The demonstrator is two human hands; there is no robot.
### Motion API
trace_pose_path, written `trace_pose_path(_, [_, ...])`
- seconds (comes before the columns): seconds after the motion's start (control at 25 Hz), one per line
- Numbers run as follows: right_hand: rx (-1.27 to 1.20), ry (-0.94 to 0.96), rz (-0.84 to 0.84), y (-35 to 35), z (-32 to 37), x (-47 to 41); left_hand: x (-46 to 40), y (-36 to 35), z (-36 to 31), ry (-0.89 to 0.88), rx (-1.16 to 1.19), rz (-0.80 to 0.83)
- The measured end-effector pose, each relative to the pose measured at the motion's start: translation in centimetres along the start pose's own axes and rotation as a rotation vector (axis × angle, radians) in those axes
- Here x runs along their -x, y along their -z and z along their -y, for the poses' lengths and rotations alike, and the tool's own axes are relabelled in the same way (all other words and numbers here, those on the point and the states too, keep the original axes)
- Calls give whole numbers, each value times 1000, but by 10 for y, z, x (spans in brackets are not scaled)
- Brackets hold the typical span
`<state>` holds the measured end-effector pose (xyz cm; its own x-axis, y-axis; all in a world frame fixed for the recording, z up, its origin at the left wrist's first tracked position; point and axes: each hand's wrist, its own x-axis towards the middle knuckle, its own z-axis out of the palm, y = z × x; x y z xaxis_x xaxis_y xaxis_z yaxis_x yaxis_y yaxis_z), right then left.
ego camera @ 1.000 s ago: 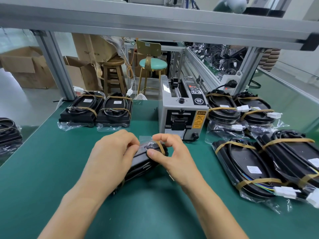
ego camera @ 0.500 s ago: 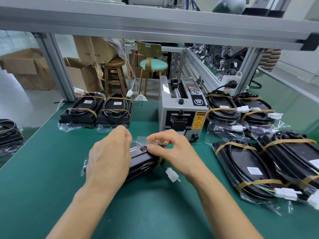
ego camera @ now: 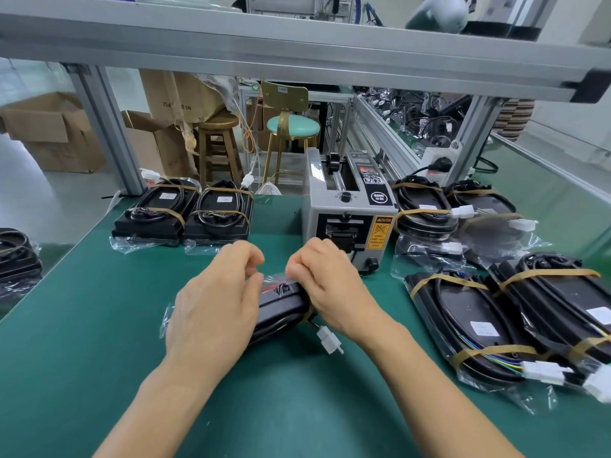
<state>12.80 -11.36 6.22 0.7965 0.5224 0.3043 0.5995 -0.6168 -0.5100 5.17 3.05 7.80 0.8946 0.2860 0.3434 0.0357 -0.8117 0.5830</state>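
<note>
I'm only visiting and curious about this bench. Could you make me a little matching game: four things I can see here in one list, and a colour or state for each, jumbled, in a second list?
Things
1. plug
2. machine with the caution label
3. padded stool seat
4. clear bag

Colour or state
A. mint green
B. pinched by the left hand and the right hand
C. white
D. grey

Pairs: 1-C, 2-D, 3-A, 4-B
</note>
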Motion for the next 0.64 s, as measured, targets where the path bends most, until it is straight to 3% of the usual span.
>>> trace_pose_path(0.12, [-285, -124, 29, 0, -1, -3, -2, 3, 2, -43, -12, 33])
trace_pose_path(0.24, [-421, -78, 95, 6, -5, 3, -6, 3, 0, -72, -57, 94])
trace_pose_path(0.44, [-473, -73, 147, 20, -7, 0, -13, -1, -5, -75, -192, 105])
trace_pose_path(0.64, [-471, -137, 166, 18, 1, -5, -9, -2, -5, 24, -144, 111])
